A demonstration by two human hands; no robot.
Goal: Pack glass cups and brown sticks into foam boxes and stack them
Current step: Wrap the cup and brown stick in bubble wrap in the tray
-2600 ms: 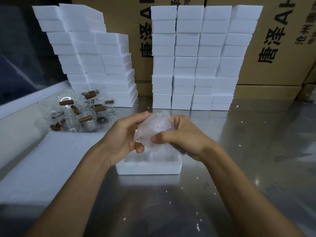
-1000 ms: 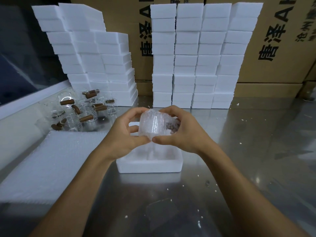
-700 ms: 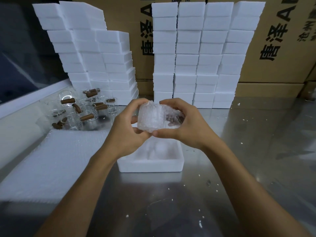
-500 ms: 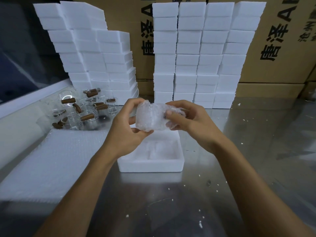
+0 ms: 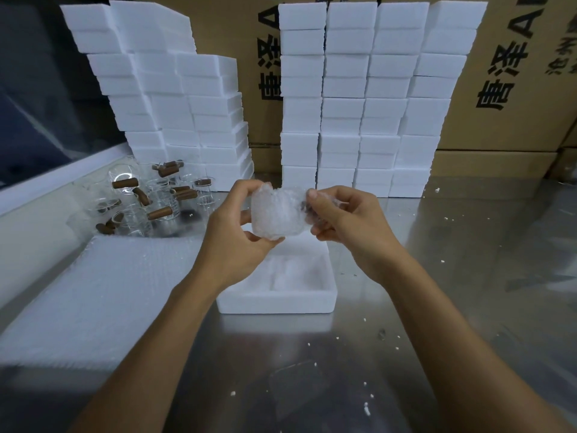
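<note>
A bubble-wrapped bundle (image 5: 278, 214) hangs above an open white foam box (image 5: 276, 303) on the steel table; something dark shows through the wrap at its right side. My left hand (image 5: 237, 242) grips the bundle from the left and below. My right hand (image 5: 346, 220) pinches the wrap's loose edge at the top right. Several glass cups (image 5: 156, 198) with brown sticks (image 5: 125, 183) lie at the back left.
A bubble wrap sheet (image 5: 103, 295) covers the table's left side. Two groups of stacked white foam boxes (image 5: 352, 101) stand at the back, in front of brown cartons (image 5: 512, 89). Foam crumbs dot the steel table (image 5: 468, 260).
The bundle has risen from the foam box and turned. My right hand has shifted from cupping it to pinching the wrap's edge at the right.
</note>
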